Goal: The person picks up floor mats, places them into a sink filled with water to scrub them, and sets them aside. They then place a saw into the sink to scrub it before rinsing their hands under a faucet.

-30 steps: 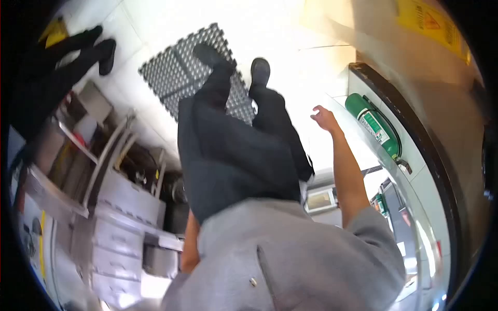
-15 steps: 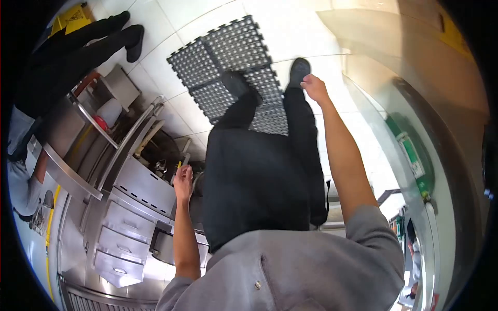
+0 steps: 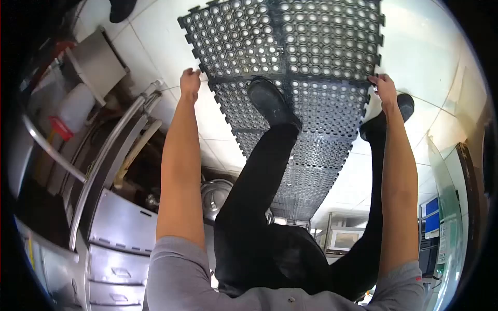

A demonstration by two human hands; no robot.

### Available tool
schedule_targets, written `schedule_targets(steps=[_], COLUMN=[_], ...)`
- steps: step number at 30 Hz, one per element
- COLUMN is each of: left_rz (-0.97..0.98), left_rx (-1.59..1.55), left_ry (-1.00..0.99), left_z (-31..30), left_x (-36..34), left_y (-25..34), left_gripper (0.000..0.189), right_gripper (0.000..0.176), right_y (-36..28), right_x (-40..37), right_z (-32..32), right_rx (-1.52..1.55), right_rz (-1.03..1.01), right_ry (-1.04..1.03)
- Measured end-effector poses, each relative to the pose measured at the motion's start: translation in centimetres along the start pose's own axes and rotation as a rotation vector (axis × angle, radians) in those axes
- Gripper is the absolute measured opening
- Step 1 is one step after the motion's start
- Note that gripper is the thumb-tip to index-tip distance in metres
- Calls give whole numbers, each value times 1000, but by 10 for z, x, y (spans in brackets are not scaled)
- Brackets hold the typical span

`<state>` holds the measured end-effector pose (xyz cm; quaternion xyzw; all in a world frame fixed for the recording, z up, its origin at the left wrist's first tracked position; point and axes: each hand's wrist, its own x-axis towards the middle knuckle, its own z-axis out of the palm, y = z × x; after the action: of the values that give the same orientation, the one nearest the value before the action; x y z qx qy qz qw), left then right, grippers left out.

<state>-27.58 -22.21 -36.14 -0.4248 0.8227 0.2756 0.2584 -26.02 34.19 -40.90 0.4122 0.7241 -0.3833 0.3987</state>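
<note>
A black perforated rubber floor mat [image 3: 282,39] with interlocking edge tabs lies in front of me and runs back between my legs. At its right edge, my right hand [image 3: 384,89] has its fingers closed on the rim near a seam. My left hand [image 3: 190,85] is beside the left edge with fingers curled, the fingertips close against the tabs; whether they grip the rubber is hidden. One black shoe [image 3: 270,101] of mine stands on the mat. The other shoe [image 3: 404,106] is on the tiles to its right.
White floor tiles [image 3: 155,39] surround the mat. Along the left run a steel counter with drawers [image 3: 116,269], a metal rail [image 3: 111,140] and a white container with a red part [image 3: 78,111]. Another person's dark shoe [image 3: 122,8] is at upper left. A glass panel [image 3: 448,207] curves along the right.
I have bent down, so the mat looks much nearer. Both hands have moved to opposite edges of it, the right one closing on the rim. My feet now stand wider apart.
</note>
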Motion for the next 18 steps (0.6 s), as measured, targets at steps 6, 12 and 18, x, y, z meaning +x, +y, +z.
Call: schedule_targets(steps=[6, 12, 18], left_rz=[-56, 12, 173], left_rx=[-288, -346, -226], left_ry=[-156, -277, -213], left_z=[6, 2, -18], left_x=[30, 40, 11], left_y=[-6, -38, -24], left_gripper=[27, 24, 14], right_gripper=[26, 32, 28], right_y=[-29, -62, -141], right_x=[-58, -189, -276], right_z=[11, 25, 69], right_rx=[-9, 41, -283], right_rz=[-27, -177, -157], right_ry=[198, 360, 473])
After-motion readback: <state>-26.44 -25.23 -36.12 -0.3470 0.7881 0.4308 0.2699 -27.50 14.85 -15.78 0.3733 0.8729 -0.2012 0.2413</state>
